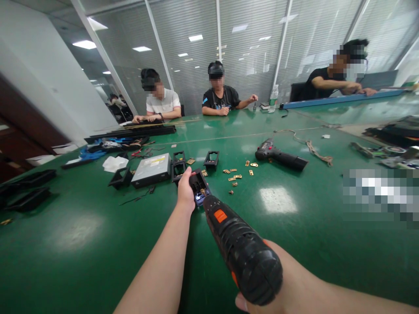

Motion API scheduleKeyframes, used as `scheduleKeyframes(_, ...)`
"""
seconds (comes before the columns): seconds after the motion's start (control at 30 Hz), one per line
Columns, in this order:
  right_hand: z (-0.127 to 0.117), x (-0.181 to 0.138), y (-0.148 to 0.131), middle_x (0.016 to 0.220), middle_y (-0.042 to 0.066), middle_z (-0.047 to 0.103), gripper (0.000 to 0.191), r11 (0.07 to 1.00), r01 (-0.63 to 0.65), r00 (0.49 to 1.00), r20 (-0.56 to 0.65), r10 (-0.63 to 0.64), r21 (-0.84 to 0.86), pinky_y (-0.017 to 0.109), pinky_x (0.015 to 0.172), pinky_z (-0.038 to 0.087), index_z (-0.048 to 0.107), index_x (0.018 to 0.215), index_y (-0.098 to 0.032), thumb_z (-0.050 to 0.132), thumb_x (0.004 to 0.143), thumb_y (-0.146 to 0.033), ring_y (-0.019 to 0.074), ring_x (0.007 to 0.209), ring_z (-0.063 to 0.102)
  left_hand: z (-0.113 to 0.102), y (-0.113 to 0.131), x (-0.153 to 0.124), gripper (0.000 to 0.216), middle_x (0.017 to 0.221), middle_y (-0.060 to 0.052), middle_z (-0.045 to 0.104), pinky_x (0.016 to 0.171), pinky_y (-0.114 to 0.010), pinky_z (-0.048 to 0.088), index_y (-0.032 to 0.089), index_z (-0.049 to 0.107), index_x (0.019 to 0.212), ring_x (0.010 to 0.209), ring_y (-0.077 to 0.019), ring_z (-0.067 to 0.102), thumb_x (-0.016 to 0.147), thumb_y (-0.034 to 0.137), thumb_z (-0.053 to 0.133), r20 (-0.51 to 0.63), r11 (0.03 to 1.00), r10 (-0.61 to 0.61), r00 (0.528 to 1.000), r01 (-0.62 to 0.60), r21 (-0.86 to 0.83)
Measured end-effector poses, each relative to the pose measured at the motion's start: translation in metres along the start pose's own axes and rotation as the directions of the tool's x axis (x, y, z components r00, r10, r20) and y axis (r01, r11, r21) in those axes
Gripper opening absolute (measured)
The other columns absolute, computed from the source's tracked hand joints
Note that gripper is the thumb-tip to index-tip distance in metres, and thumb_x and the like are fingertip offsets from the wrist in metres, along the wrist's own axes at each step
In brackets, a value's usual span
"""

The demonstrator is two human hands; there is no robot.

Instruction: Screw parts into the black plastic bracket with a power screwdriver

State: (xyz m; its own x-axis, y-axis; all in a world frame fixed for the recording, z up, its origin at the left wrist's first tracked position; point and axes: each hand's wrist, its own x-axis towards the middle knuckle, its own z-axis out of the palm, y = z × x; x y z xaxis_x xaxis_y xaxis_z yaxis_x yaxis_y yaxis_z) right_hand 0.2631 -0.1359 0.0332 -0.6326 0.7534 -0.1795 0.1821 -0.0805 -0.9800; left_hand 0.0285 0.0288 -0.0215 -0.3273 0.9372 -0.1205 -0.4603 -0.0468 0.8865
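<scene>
My left hand [186,192] is closed around the side of a small black plastic housing [197,179], holding it over the green table. My right hand [273,266] grips a black and orange cordless drill [242,244], whose body hides most of the fingers. The drill's nose points into the housing, where a light shines and a brass-coloured piece shows. Whether the bit touches that piece I cannot tell. Just beyond the housing lie several small brass plates [238,176] and a few brass screws [231,192]. Black frames [211,165] stand near them.
A second drill [281,158] lies on its side at the right, near a tan cord [318,153]. To the left are a metal disc drive [152,170], a crumpled white tissue [115,164] and black trays [29,199]. Three people sit across the green table [108,244].
</scene>
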Motion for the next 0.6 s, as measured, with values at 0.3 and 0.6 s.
scheduleKeyframes(0.3, -0.0001, 0.0029, 0.001, 0.108, 0.002, 0.079, 0.055, 0.999, 0.021, 1.0, 0.009, -0.021, -0.027, 0.029, 0.079, 0.058, 0.068, 0.116, -0.02, 0.084, 0.065, -0.009, 0.0217, 0.093, 0.073, 0.0006, 0.0014, -0.0014, 0.048, 0.066, -0.004, 0.073, 0.048, -0.032, 0.055, 0.02, 0.062, 0.091, 0.054, -0.0252, 0.072, 0.078, 0.062, 0.08, -0.004, 1.0, -0.009, 1.0, 0.009, 0.003)
scheduleKeyframes(0.6, 0.0006, 0.0034, 0.003, 0.108, 0.001, 0.079, 0.056, 1.0, 0.026, 1.0, 0.007, -0.026, 0.015, 0.028, 0.077, 0.058, 0.069, 0.115, -0.022, 0.085, 0.063, -0.01, 0.0204, 0.088, 0.072, 0.0006, 0.0012, -0.0008, 0.045, 0.067, -0.005, 0.073, 0.048, -0.033, 0.055, 0.019, 0.063, 0.092, 0.053, -0.0257, 0.072, 0.082, 0.061, 0.077, -0.026, 1.0, -0.016, 1.0, 0.016, -0.002)
